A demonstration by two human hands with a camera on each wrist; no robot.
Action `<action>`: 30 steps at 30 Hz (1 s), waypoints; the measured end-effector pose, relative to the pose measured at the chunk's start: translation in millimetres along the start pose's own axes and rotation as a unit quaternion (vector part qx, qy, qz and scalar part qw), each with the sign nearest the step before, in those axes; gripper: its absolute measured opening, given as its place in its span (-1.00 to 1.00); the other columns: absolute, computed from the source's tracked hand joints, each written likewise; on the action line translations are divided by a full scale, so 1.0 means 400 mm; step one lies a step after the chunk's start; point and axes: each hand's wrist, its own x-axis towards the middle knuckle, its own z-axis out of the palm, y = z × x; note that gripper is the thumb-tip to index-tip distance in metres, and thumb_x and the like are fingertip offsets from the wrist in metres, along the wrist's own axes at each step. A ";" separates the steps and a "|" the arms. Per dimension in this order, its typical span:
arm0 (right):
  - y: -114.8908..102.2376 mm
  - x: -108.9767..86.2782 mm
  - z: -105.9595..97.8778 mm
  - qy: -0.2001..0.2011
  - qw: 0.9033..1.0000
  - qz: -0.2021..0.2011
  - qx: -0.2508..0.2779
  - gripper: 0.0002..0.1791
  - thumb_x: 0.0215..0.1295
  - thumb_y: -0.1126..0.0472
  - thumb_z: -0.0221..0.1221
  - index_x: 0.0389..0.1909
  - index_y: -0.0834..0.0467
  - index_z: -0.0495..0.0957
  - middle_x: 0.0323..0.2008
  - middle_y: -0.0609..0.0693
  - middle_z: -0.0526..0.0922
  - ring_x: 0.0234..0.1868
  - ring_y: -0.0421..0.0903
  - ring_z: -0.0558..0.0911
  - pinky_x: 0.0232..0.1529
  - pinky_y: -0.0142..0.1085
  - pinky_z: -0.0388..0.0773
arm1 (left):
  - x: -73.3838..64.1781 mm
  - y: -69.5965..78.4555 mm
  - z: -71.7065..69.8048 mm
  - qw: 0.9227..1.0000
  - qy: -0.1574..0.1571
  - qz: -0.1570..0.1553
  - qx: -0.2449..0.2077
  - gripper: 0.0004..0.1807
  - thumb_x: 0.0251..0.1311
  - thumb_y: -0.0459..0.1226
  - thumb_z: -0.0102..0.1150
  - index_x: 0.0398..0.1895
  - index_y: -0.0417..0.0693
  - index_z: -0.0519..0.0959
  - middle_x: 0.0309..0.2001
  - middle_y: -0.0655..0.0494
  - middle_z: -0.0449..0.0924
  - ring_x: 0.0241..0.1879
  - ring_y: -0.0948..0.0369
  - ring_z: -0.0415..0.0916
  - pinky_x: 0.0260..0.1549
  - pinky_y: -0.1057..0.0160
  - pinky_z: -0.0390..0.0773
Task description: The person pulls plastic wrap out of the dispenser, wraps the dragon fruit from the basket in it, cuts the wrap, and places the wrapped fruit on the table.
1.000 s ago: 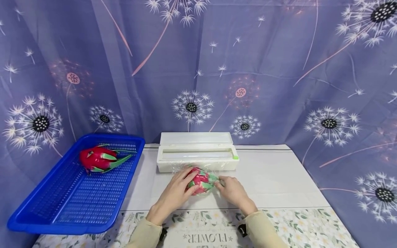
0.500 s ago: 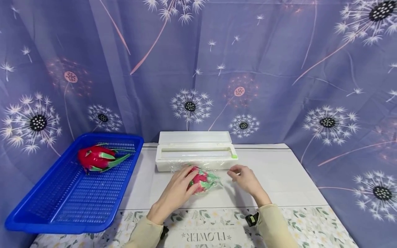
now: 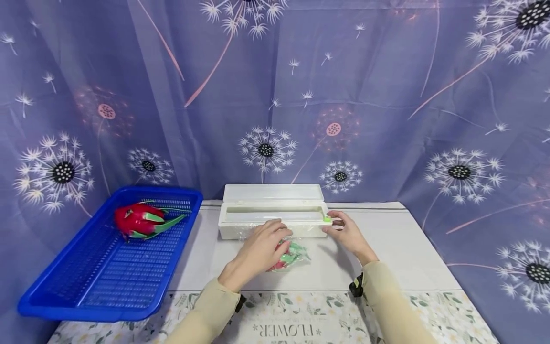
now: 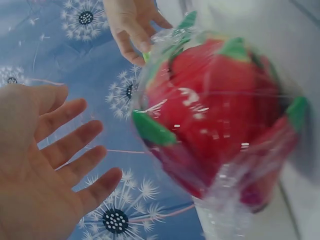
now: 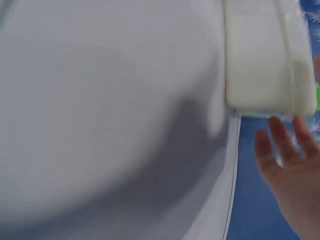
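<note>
A red and green dragon fruit (image 4: 215,110), wrapped in clear cling film, lies on the white tabletop. My left hand (image 3: 259,248) is over it in the head view and hides part of it. In the left wrist view this left hand (image 4: 55,160) has its fingers spread, apart from the fruit. Behind the fruit stands a white cling film dispenser (image 3: 234,232), lid up, with the film roll (image 3: 266,216) inside. At its right end, beside the green slider (image 3: 328,219), is my right hand (image 3: 349,235). The right wrist view shows its fingers (image 5: 282,137) loosely extended near the box end.
To the left stands a blue plastic basket (image 3: 107,313) with another dragon fruit (image 3: 139,219) in it. A flowered cloth (image 3: 309,310) covers the table's near edge. A blue dandelion-print curtain (image 3: 378,119) hangs behind and at the sides.
My right hand has let go of the wrapped fruit's leafy end and moved right and back to the dispenser's end. My left hand has lifted off the fruit, shifting slightly right and back.
</note>
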 end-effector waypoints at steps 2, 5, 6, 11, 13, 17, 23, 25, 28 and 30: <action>0.009 0.010 -0.013 -0.014 1.000 -0.011 0.002 -0.38 0.20 0.18 0.37 0.23 0.24 0.38 0.21 0.21 0.40 0.10 0.23 0.51 0.03 -0.06 0.53 | 0.020 0.003 -0.003 1.000 -0.008 0.006 0.011 -0.74 0.43 -0.12 0.05 0.03 0.07 0.65 0.02 0.15 0.58 0.20 0.12 0.40 0.15 0.06 0.41; 0.015 0.028 -0.024 -0.030 0.999 -0.022 0.010 -0.39 0.16 0.21 0.40 0.19 0.24 0.41 0.18 0.21 0.43 0.07 0.22 0.54 0.02 -0.09 0.55 | 0.046 0.005 -0.003 1.000 -0.019 0.010 0.017 -0.73 0.44 -0.12 0.03 0.03 0.06 0.65 0.01 0.16 0.59 0.13 0.16 0.45 0.11 0.11 0.44; 0.018 0.034 -0.025 -0.038 0.999 -0.029 0.010 -0.39 0.15 0.21 0.40 0.19 0.25 0.40 0.17 0.23 0.44 0.06 0.23 0.54 0.02 -0.10 0.55 | 0.055 0.005 -0.002 1.000 -0.025 0.010 0.015 -0.73 0.44 -0.13 0.03 0.03 0.05 0.65 0.01 0.16 0.60 0.11 0.17 0.46 0.11 0.13 0.44; 0.040 0.054 -0.025 -0.054 0.997 -0.032 0.032 -0.42 0.13 0.26 0.41 0.16 0.24 0.43 0.10 0.25 0.48 0.03 0.16 0.58 -0.05 -0.19 0.59 | 0.106 0.014 0.003 0.997 -0.075 0.012 0.005 -0.72 0.45 -0.14 0.03 0.04 0.03 0.65 -0.02 0.15 0.64 -0.01 0.19 0.55 -0.01 0.19 0.52; 0.050 0.055 -0.025 -0.057 0.996 -0.034 0.053 -0.44 0.14 0.28 0.40 0.15 0.24 0.44 0.08 0.27 0.49 0.01 0.12 0.59 -0.10 -0.24 0.60 | 0.133 0.021 0.008 0.995 -0.098 0.017 0.012 -0.74 0.44 -0.14 0.04 0.03 0.04 0.65 -0.10 0.18 0.65 -0.15 0.24 0.58 -0.14 0.25 0.55; 0.042 0.046 -0.033 -0.058 0.994 -0.040 0.088 -0.50 0.14 0.36 0.37 0.10 0.37 0.47 0.15 0.35 0.45 0.02 0.17 0.59 -0.14 -0.29 0.61 | 0.194 0.036 0.020 0.989 -0.140 0.036 0.040 -0.83 0.40 -0.15 0.10 -0.12 0.07 0.66 -0.31 0.25 0.64 -0.38 0.31 0.53 -0.35 0.29 0.50; 0.073 0.041 -0.023 -0.027 0.994 -0.049 0.093 -0.55 0.13 0.37 0.38 0.04 0.41 0.53 0.20 0.32 0.46 -0.02 0.06 0.63 -0.11 -0.31 0.60 | 0.273 0.053 0.045 0.982 -0.184 0.029 0.028 -0.84 0.40 -0.15 0.09 -0.13 0.11 0.66 -0.31 0.27 0.63 -0.43 0.31 0.48 -0.42 0.27 0.48; 0.072 0.039 -0.021 -0.023 0.994 -0.055 0.092 -0.55 0.14 0.36 0.37 0.05 0.40 0.53 0.18 0.32 0.48 -0.03 0.06 0.63 -0.10 -0.32 0.59 | 0.293 0.054 0.057 0.982 -0.188 0.026 0.025 -0.81 0.40 -0.18 0.09 -0.07 0.10 0.67 -0.23 0.26 0.66 -0.38 0.30 0.53 -0.37 0.26 0.52; 0.066 0.038 -0.021 -0.021 0.994 -0.060 0.090 -0.54 0.16 0.34 0.37 0.08 0.38 0.53 0.17 0.28 0.50 -0.03 0.07 0.63 -0.10 -0.31 0.59 | 0.321 0.054 0.078 0.979 -0.196 0.021 0.044 -0.81 0.37 -0.23 0.13 -0.06 0.08 0.68 -0.14 0.24 0.68 -0.23 0.25 0.59 -0.25 0.22 0.57; 0.068 0.037 -0.021 -0.019 0.994 -0.056 0.093 -0.54 0.16 0.34 0.37 0.08 0.36 0.53 0.17 0.25 0.51 -0.03 0.09 0.63 -0.11 -0.30 0.59 | 0.339 0.056 0.095 0.978 -0.202 0.015 0.058 -0.81 0.34 -0.28 0.16 -0.07 0.07 0.70 -0.14 0.23 0.69 -0.21 0.22 0.61 -0.22 0.20 0.58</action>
